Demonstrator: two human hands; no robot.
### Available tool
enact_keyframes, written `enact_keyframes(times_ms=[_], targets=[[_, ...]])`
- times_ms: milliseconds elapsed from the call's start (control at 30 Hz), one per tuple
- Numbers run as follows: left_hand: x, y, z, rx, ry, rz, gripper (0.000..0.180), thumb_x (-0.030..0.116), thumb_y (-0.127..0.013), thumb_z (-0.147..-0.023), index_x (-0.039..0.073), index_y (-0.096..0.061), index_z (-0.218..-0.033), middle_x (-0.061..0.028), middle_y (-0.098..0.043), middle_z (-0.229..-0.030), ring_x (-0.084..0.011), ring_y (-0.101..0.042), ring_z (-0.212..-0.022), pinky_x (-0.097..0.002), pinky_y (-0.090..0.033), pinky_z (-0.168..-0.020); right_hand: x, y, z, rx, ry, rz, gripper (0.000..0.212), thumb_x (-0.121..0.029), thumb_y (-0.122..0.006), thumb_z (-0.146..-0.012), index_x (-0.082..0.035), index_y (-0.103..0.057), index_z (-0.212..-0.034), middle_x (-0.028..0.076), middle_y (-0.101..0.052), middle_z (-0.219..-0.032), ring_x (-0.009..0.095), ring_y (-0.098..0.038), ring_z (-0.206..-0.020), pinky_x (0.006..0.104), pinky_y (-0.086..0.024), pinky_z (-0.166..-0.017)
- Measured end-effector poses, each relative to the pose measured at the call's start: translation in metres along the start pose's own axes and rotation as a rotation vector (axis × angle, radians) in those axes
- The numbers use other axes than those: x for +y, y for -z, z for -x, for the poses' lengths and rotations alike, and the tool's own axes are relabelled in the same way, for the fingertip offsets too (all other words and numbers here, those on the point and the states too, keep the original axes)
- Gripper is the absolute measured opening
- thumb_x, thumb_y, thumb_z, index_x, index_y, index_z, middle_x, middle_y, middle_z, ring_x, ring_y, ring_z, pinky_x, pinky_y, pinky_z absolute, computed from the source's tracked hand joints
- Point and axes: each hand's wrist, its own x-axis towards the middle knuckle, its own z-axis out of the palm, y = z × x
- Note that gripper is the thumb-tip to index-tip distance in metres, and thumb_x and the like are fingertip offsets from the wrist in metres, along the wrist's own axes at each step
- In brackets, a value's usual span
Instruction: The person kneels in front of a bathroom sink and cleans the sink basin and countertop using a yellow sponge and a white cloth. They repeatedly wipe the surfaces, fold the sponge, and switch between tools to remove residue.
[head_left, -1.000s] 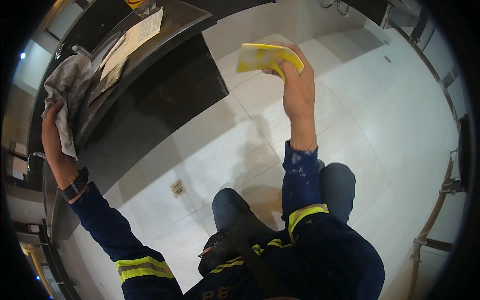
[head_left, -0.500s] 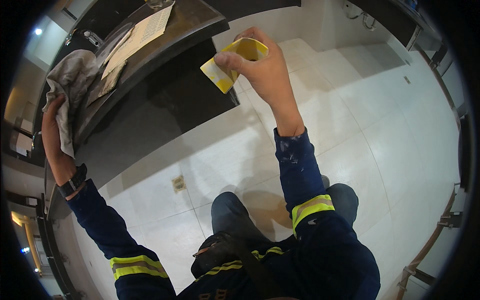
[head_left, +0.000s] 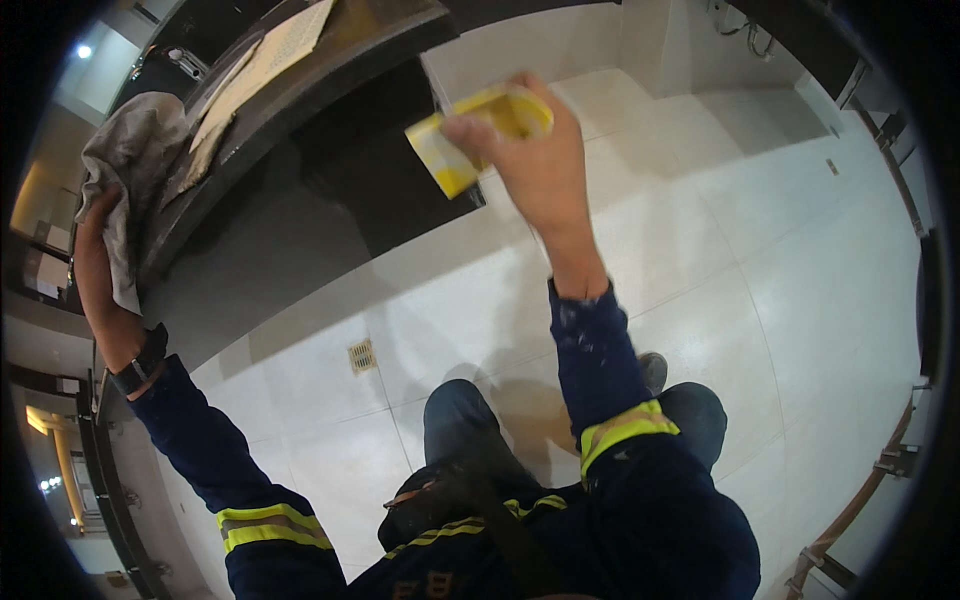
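Observation:
My right hand (head_left: 545,165) is raised over the floor, just off the counter's end. It grips a yellow-and-white box (head_left: 437,160) with an open end, thumb on the near side; hand and box are slightly blurred. At the far left my left hand (head_left: 101,212) is closed on a crumpled grey cloth (head_left: 137,140), which drapes over the edge of the dark counter (head_left: 300,97). Most of its fingers are hidden by the cloth.
Flat tan cardboard pieces (head_left: 268,65) lie on the countertop beside the cloth. A metal fixture (head_left: 185,64) stands behind them. Pale tiles cover the floor, with a small square drain (head_left: 362,357) left of my knees. Cables (head_left: 748,40) hang at the far wall.
My right hand has tilted and shifted slightly right and down with the box. My left hand stays on the cloth, and the view has shifted a little.

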Motion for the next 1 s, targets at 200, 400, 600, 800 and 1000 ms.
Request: enact_keyframes(times_ms=[200,400,600,800,1000], targets=[[-0.008,0.009,-0.008,0.037,-0.028,-0.047,0.048,0.028,-0.07,-0.087,-0.003,-0.064,-0.122,-0.0138,-0.069,-0.11,-0.023,-0.069,-0.094,-0.0305,-0.054,-0.084,-0.024,-0.007,-0.017,0.005,0.091,-0.072,0.056,-0.041,-0.088,-0.074,-0.003,-0.063,-0.108,0.014,-0.07,-0.101,0.024,-0.071,-0.096,0.0307,-0.056,-0.083],[-0.001,-0.003,0.011,0.105,-0.028,-0.057,0.043,0.025,-0.069,-0.088,-0.003,-0.064,-0.12,-0.0134,-0.07,-0.105,-0.0221,-0.07,-0.088,-0.0302,-0.056,-0.08,-0.011,-0.004,-0.009,-0.047,-0.013,-0.042,0.052,-0.038,-0.088,-0.073,-0.003,-0.064,-0.105,0.013,-0.07,-0.097,0.023,-0.071,-0.092,0.0311,-0.057,-0.081],[-0.004,0.006,0.001,0.066,-0.026,-0.017,0.044,0.027,-0.068,-0.088,-0.003,-0.064,-0.121,-0.0136,-0.07,-0.107,-0.0223,-0.069,-0.092,-0.0311,-0.055,-0.082,0.006,0.001,-0.011,-0.086,-0.003,-0.048,0.053,-0.04,-0.091,-0.07,-0.003,-0.067,-0.1,0.015,-0.071,-0.094,0.022,-0.073,-0.09,0.0315,-0.059,-0.078],[-0.002,0.015,-0.003,0.112,-0.022,-0.085,0.047,0.026,-0.069,-0.088,-0.003,-0.064,-0.123,-0.0139,-0.069,-0.113,-0.0233,-0.068,-0.096,-0.0313,-0.054,-0.085,0.011,-0.001,-0.009,-0.082,-0.034,-0.098,0.053,-0.038,-0.09,-0.072,-0.002,-0.066,-0.104,0.016,-0.071,-0.094,0.022,-0.072,-0.09,0.0304,-0.057,-0.079],[0.002,0.0,0.003,0.159,-0.003,-0.068,0.043,0.025,-0.066,-0.09,-0.001,-0.064,-0.124,-0.0136,-0.068,-0.117,-0.0245,-0.067,-0.101,-0.0331,-0.054,-0.088,0.042,0.004,0.023,-0.052,-0.126,0.02,0.059,-0.042,-0.089,-0.071,-0.003,-0.065,-0.108,0.018,-0.07,-0.1,0.025,-0.07,-0.097,0.0345,-0.057,-0.081]])
